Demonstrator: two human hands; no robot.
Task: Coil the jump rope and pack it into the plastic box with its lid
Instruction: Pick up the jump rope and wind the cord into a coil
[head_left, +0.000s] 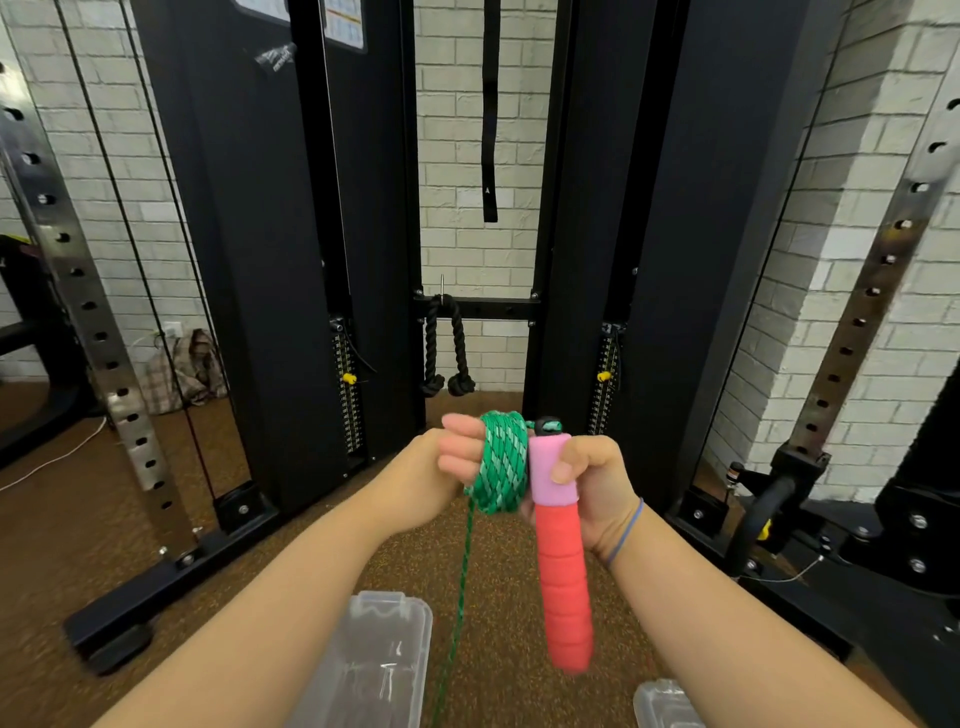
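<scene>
A green braided jump rope (501, 465) is wound in several turns around the fingers of my left hand (441, 467). Its loose end (457, 603) hangs straight down toward the floor. My right hand (592, 486) grips the rope's handle (563, 561) near its pink top; the red foam part points down. The two hands are side by side at chest height. Below them on the floor lies a clear plastic box (374, 654). A second clear plastic piece (662, 701), box or lid I cannot tell, shows at the bottom right edge.
A black cable machine (270, 260) with weight stacks stands directly ahead, a black rope attachment (447, 348) hanging in its middle. Steel uprights with holes (98, 338) flank both sides. A checked bag (176, 371) sits by the brick wall at left. The floor is brown speckled rubber.
</scene>
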